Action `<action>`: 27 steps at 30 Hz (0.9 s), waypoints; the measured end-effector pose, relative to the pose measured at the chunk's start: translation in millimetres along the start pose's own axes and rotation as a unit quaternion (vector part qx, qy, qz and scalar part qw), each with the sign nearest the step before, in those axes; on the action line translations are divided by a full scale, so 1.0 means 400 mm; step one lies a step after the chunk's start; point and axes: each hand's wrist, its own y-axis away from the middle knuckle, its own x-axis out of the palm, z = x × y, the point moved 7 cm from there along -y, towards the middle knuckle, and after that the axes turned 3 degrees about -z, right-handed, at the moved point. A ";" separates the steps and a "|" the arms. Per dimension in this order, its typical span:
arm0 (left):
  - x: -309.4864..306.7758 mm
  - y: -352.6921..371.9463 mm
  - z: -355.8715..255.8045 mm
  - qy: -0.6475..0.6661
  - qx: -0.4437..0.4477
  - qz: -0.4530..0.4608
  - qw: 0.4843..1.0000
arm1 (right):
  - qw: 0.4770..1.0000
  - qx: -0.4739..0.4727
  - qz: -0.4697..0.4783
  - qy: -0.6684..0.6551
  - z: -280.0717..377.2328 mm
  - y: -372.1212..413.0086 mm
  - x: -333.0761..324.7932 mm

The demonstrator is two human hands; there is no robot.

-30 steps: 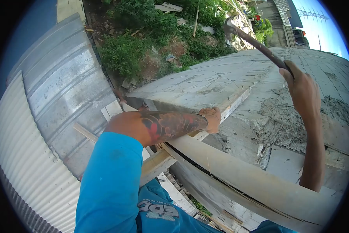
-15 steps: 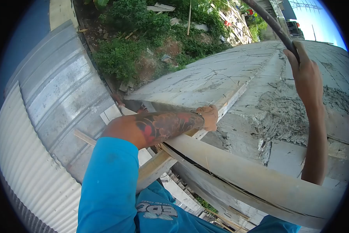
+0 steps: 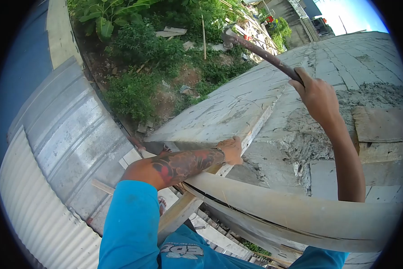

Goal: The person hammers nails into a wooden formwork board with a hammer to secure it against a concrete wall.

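My right hand [image 3: 318,96] is wrapped round the dark handle of a hammer [image 3: 266,56], raised above the grey block wall [image 3: 336,67], its metal head up and to the left. My left hand [image 3: 230,150], at the end of a tattooed forearm, rests closed over a narrow wooden board [image 3: 258,127] that runs along the wall top. Its fingers are curled over the board's edge, and their tips are hidden. Just below it, a curved pale beam [image 3: 291,206] crosses in front of my body, over a wooden support [image 3: 179,215].
Corrugated metal roofing [image 3: 76,125] and a white ribbed sheet [image 3: 35,201] lie on the left. Green plants [image 3: 136,62] and rubble are beyond the wall. Rough mortar [image 3: 304,134] covers part of the wall. Feet show below my left forearm.
My right hand has moved left and slightly down with the hammer, whose head has come into view. My left hand stays on the board. The view has shifted a little.
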 end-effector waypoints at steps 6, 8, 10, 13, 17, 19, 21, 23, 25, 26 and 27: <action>0.005 -0.006 0.006 -0.009 0.008 -0.005 1.000 | 0.977 0.019 -0.173 -0.120 -0.064 -0.057 0.046; 0.005 -0.012 0.008 -0.015 0.026 -0.024 0.999 | 0.996 0.031 0.080 0.009 -0.101 -0.029 0.192; 0.025 -0.012 0.000 -0.029 0.026 -0.010 0.999 | 0.963 0.003 0.253 0.095 -0.127 -0.001 0.250; -0.010 -0.023 -0.001 -0.032 0.028 -0.004 0.999 | 0.952 0.023 0.285 0.111 -0.140 -0.051 0.175; -0.021 0.018 -0.009 -0.031 0.008 0.036 0.999 | 0.998 0.045 0.031 -0.040 -0.166 -0.128 0.070; -0.017 0.013 -0.007 -0.045 0.014 0.028 0.998 | 0.977 0.077 -0.119 -0.158 -0.175 -0.140 0.080; -0.018 0.006 -0.004 -0.037 0.019 0.023 0.999 | 0.979 0.075 -0.083 -0.172 -0.162 -0.100 0.165; -0.010 0.002 0.000 -0.004 0.019 0.025 1.000 | 0.985 0.027 0.168 0.012 -0.135 -0.052 0.278; -0.012 0.010 0.015 -0.030 0.028 0.028 0.999 | 0.941 0.028 0.330 0.068 -0.129 -0.032 0.302; -0.018 0.000 -0.001 -0.035 0.039 0.024 0.998 | 0.954 0.029 0.296 0.043 -0.139 -0.066 0.239; -0.013 0.001 -0.002 -0.027 0.032 0.028 0.999 | 0.971 0.026 0.239 0.014 -0.140 -0.107 0.192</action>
